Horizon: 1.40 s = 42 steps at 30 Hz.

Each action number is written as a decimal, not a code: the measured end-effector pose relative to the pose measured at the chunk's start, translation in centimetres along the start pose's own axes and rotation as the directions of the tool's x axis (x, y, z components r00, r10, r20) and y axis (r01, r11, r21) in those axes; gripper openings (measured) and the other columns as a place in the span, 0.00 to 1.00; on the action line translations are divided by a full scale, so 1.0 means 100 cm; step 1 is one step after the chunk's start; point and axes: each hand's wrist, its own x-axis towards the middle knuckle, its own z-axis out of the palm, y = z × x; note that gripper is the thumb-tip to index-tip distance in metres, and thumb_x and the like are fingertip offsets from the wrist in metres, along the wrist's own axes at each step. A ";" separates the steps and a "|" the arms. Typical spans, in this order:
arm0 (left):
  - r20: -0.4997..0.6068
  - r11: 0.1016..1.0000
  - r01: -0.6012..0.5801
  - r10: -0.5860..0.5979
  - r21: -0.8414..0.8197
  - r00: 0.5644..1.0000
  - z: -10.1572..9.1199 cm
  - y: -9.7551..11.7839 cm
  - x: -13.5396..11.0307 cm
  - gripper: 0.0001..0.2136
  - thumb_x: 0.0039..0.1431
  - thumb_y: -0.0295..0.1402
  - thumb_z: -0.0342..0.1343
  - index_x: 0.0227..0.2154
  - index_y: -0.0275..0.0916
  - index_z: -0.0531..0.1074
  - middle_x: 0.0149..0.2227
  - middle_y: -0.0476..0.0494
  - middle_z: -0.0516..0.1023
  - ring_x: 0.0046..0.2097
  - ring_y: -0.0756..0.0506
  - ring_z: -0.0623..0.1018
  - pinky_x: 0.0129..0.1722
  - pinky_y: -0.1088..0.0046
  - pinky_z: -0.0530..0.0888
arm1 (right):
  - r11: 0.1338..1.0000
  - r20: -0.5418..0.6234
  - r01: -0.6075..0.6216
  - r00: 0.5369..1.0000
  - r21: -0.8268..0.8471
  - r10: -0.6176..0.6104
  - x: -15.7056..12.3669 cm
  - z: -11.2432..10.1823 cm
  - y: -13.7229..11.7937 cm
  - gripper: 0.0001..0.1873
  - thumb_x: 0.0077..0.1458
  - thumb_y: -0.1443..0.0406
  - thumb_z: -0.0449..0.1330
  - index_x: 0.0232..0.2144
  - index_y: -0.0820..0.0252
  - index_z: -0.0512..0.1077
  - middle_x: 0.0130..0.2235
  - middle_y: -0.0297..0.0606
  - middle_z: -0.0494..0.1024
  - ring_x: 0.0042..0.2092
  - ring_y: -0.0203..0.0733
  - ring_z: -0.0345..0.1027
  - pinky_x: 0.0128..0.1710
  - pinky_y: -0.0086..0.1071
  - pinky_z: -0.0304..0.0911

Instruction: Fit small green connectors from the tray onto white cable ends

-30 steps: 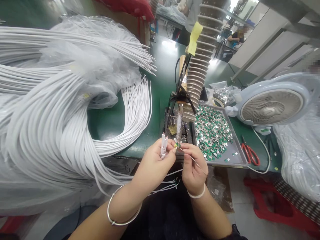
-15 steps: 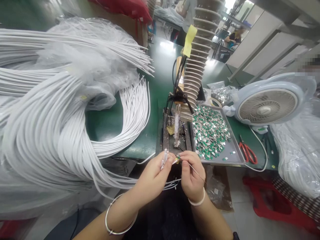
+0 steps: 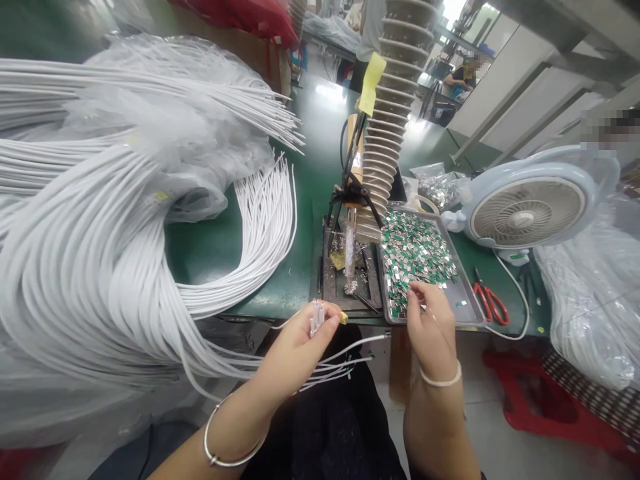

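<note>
The **left hand** is bare, and a thin, round silver metal bangle with a small knob at its join circles the wrist above it. The bare **right hand** has a narrow white elastic band at its wrist. A dark, soft-textured black garment covers the lap between the arms.

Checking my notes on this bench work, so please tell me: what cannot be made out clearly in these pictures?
All in the head view:
- What the right hand touches in the metal tray: hidden by its own fingers.
- The white cable ends in the left hand: partly hidden by the fingers.
- The small yellow piece at the left fingertips: too small to identify.
- The green-and-silver parts: too small for detail.
</note>
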 end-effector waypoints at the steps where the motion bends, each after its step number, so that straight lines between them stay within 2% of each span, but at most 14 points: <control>1: 0.042 1.000 0.003 -0.002 -0.014 0.999 -0.001 -0.001 0.001 0.06 0.54 0.37 0.56 0.30 0.40 0.72 0.32 0.47 0.73 0.33 0.47 0.72 0.38 0.70 0.69 | 0.999 0.045 -0.018 0.999 -0.039 0.019 0.004 0.000 0.005 0.08 0.56 0.66 0.52 0.37 0.59 0.69 0.33 0.40 0.73 0.36 0.43 0.67 0.38 0.40 0.64; 4: 0.139 0.997 0.001 0.009 -0.072 0.990 -0.005 -0.006 0.004 0.04 0.54 0.34 0.56 0.33 0.41 0.71 0.36 0.46 0.72 0.39 0.47 0.71 0.42 0.70 0.67 | 0.995 0.168 -0.028 0.985 -0.099 0.045 0.013 0.001 0.015 0.06 0.54 0.66 0.53 0.33 0.60 0.70 0.31 0.40 0.73 0.34 0.43 0.66 0.36 0.38 0.62; 7: 0.185 0.984 0.028 0.005 -0.177 0.983 -0.008 -0.011 0.006 0.06 0.54 0.34 0.57 0.34 0.41 0.71 0.38 0.45 0.71 0.38 0.48 0.70 0.40 0.71 0.67 | 0.991 0.241 -0.035 0.968 -0.127 0.066 0.017 0.002 0.015 0.06 0.53 0.68 0.52 0.30 0.59 0.69 0.30 0.39 0.74 0.33 0.43 0.65 0.35 0.36 0.61; 12: 0.285 0.921 0.093 0.020 -0.377 0.958 -0.011 -0.017 0.009 0.08 0.53 0.35 0.60 0.35 0.41 0.72 0.34 0.48 0.68 0.30 0.52 0.65 0.32 0.74 0.64 | 0.978 0.293 -0.026 0.952 -0.205 0.086 0.021 0.001 0.011 0.08 0.53 0.69 0.50 0.30 0.60 0.70 0.32 0.41 0.74 0.34 0.44 0.66 0.35 0.35 0.59; 18: 0.314 0.845 0.143 0.031 -0.516 0.949 -0.010 -0.016 0.011 0.12 0.48 0.36 0.64 0.35 0.38 0.74 0.30 0.48 0.68 0.31 0.51 0.66 0.32 0.74 0.63 | 0.969 0.318 0.004 0.945 -0.247 0.078 0.022 -0.001 0.008 0.09 0.53 0.69 0.49 0.29 0.59 0.69 0.31 0.41 0.74 0.35 0.44 0.65 0.35 0.34 0.58; 24: 0.302 0.843 0.158 0.005 -0.514 0.953 -0.007 -0.016 0.012 0.13 0.48 0.34 0.65 0.37 0.38 0.74 0.27 0.50 0.69 0.30 0.52 0.66 0.33 0.76 0.63 | 0.963 0.343 0.076 0.939 -0.260 0.019 0.023 0.000 0.009 0.08 0.53 0.69 0.49 0.26 0.59 0.66 0.30 0.40 0.71 0.34 0.43 0.64 0.34 0.34 0.56; 29: 0.256 0.867 0.155 -0.033 -0.473 0.966 -0.005 -0.015 0.011 0.14 0.47 0.36 0.65 0.36 0.37 0.73 0.25 0.50 0.70 0.29 0.52 0.67 0.33 0.74 0.64 | 0.962 0.294 0.094 0.956 -0.255 -0.016 0.023 0.001 0.011 0.08 0.55 0.68 0.47 0.26 0.58 0.64 0.29 0.40 0.69 0.33 0.43 0.62 0.33 0.34 0.57; 35: 0.199 0.892 0.140 -0.058 -0.429 0.978 -0.002 -0.015 0.010 0.13 0.49 0.39 0.62 0.36 0.37 0.73 0.26 0.49 0.71 0.30 0.50 0.68 0.34 0.73 0.65 | 0.984 0.176 0.039 0.984 -0.176 -0.007 0.018 0.001 0.007 0.08 0.56 0.67 0.47 0.28 0.58 0.64 0.28 0.38 0.69 0.32 0.42 0.63 0.33 0.34 0.58; 42: 0.174 0.928 0.108 -0.047 -0.358 0.984 -0.001 -0.020 0.008 0.10 0.55 0.40 0.57 0.35 0.39 0.71 0.24 0.51 0.69 0.28 0.50 0.66 0.32 0.72 0.62 | 0.995 0.131 0.005 0.991 -0.097 0.008 0.016 0.002 0.004 0.06 0.56 0.67 0.49 0.30 0.58 0.66 0.29 0.38 0.71 0.32 0.41 0.66 0.32 0.33 0.61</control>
